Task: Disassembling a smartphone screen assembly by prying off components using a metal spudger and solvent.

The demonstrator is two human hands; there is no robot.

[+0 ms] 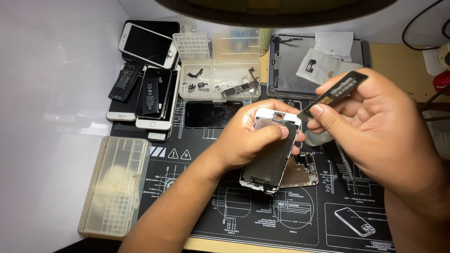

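My left hand [243, 140] grips a white phone screen assembly [274, 152], its metal back plate facing up and tilted. My right hand [375, 122] holds a thin black flat strip [335, 93], pinched between thumb and fingers, with one end touching the top edge of the screen assembly. Under the assembly an opened phone body [302, 171] lies on the black printed work mat [262, 215].
A clear parts box [218, 65] with small components stands at the back. Several phones and two black batteries [140, 89] are stacked at the left. A closed translucent case [115, 187] lies on the left. A tablet frame [290, 65] is at the back right, a screwdriver [347, 168] beneath my right hand.
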